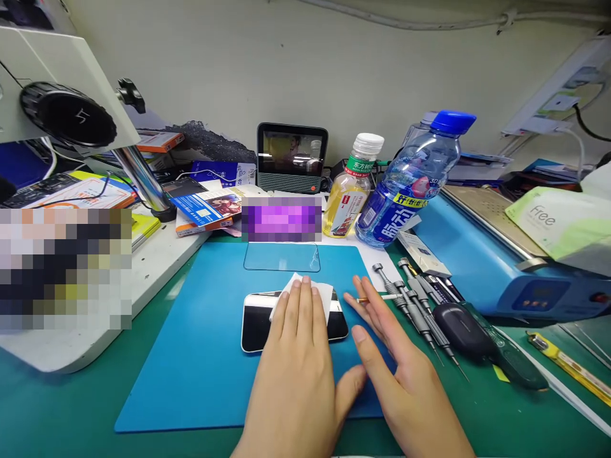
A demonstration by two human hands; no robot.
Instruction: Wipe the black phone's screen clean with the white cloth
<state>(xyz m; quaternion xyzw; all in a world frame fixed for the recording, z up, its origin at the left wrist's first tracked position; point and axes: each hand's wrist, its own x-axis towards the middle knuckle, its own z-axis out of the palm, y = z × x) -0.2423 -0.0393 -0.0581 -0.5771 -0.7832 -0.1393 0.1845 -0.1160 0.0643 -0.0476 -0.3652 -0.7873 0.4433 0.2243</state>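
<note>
A phone [255, 327] with a black screen lies face up on the blue mat [191, 375]. My left hand [300, 356] rests flat over it, fingers stretched out together on a white wipe [323, 298] that lies on the screen. The hand and wipe hide the middle of the phone. Just right of the phone, my right hand [401, 366] hovers with its thumb apart, a cigarette [384, 297] held between its fingers. Behind the phone lies a clear glass sheet [281, 257] with a dark border.
Several precision screwdrivers [414, 308] and a black oval case [463, 331] lie to the right. Two drink bottles, one yellow [347, 197] and one blue-capped [405, 184], stand behind. A blue machine [487, 261] is at right, a microscope stand [143, 178] at left, a small display [293, 152] at back.
</note>
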